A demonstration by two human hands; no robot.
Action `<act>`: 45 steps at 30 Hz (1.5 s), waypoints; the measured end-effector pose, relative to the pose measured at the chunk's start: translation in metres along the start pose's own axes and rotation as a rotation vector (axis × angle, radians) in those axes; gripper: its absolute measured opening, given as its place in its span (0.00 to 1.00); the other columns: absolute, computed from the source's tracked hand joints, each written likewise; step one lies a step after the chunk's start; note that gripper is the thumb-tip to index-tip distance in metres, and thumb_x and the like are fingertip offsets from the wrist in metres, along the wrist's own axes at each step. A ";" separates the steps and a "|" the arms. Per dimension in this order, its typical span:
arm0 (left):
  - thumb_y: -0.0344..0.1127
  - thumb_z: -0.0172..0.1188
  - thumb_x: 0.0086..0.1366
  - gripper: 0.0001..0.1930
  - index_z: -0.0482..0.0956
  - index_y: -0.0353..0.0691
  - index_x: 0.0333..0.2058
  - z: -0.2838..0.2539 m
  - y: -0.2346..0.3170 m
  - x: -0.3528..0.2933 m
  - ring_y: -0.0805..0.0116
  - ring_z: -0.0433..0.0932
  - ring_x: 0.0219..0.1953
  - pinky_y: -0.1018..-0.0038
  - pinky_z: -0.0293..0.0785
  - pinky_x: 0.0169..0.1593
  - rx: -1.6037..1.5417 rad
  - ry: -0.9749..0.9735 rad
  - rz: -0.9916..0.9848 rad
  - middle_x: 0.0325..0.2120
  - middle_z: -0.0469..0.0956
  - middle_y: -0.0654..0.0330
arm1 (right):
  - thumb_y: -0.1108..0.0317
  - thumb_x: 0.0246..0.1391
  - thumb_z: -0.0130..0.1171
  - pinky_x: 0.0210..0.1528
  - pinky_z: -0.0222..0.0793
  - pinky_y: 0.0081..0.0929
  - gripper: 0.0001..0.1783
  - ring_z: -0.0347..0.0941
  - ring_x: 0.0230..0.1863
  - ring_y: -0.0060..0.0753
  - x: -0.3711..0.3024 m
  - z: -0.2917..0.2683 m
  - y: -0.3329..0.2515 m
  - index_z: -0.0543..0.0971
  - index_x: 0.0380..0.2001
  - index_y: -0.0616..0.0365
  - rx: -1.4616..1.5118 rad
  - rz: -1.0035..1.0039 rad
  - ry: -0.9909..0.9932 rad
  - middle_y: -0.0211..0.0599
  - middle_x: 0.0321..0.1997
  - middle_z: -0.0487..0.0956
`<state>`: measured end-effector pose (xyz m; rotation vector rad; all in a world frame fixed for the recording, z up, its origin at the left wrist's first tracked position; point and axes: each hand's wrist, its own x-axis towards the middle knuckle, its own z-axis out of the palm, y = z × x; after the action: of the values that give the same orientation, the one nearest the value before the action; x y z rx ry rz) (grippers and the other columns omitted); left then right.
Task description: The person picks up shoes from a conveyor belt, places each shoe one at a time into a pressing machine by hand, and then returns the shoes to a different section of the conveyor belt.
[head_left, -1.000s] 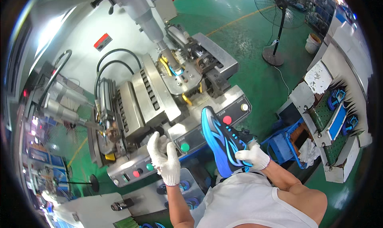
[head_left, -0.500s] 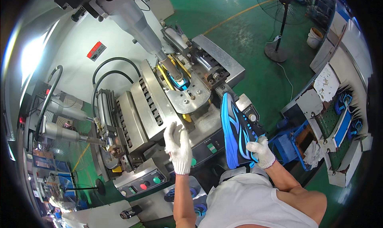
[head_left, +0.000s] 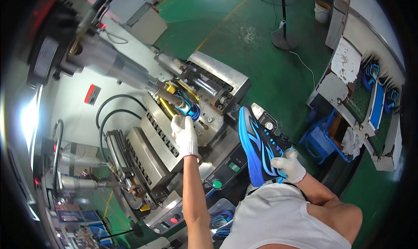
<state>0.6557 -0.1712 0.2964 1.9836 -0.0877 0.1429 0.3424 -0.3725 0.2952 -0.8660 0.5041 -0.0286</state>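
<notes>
My right hand (head_left: 289,166), in a white knitted glove, grips a black and blue sneaker (head_left: 257,144) at its heel end, thumb over the side. The sneaker is held up in front of my body, its bright blue sole facing left. My left hand (head_left: 185,138), gloved too, reaches into the press with its thumb and fingers apart. Just beyond its fingertips a second blue shoe (head_left: 191,111) sits between yellow pads (head_left: 167,106) under the press's metal ram (head_left: 167,94). Whether the fingertips touch that shoe I cannot tell.
A control panel with a green button (head_left: 217,184) and a red button (head_left: 175,218) runs along the machine's front. At right stand a blue crate (head_left: 320,138) and a rack (head_left: 359,105) bearing blue shoes. A floor fan (head_left: 285,40) stands farther back. Shoes lie in a tray (head_left: 228,205) below.
My left hand has moved forward to the shoe in the press. The ram slants lower in view and more of that shoe shows. My right hand still holds the sneaker. The view has turned slightly.
</notes>
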 end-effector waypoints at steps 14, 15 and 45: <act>0.45 0.76 0.50 0.33 0.81 0.28 0.50 0.080 -0.081 0.109 0.53 0.84 0.46 0.65 0.78 0.54 0.374 0.114 -0.185 0.46 0.86 0.47 | 0.72 0.50 0.72 0.64 0.68 0.32 0.41 0.71 0.60 0.26 -0.002 -0.019 -0.017 0.70 0.68 0.64 -0.095 -0.028 0.133 0.34 0.63 0.76; 0.45 0.76 0.50 0.32 0.81 0.27 0.48 0.078 -0.097 0.123 0.53 0.84 0.45 0.65 0.78 0.53 0.450 0.113 -0.198 0.44 0.86 0.47 | 0.72 0.48 0.73 0.71 0.63 0.35 0.46 0.68 0.67 0.30 -0.003 -0.019 -0.011 0.67 0.72 0.64 -0.060 -0.076 0.127 0.37 0.70 0.73; 0.41 0.78 0.54 0.26 0.80 0.38 0.49 -0.147 -0.025 -0.507 0.58 0.79 0.36 0.60 0.79 0.47 0.048 0.569 -1.033 0.37 0.80 0.55 | 0.51 0.49 0.62 0.48 0.77 0.43 0.21 0.83 0.44 0.48 0.488 0.237 0.096 0.87 0.37 0.57 -1.809 -0.501 -0.064 0.51 0.41 0.85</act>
<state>0.1477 -0.0289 0.2611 1.7345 1.2820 0.0247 0.8595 -0.2483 0.1512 -2.7387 0.1115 0.0073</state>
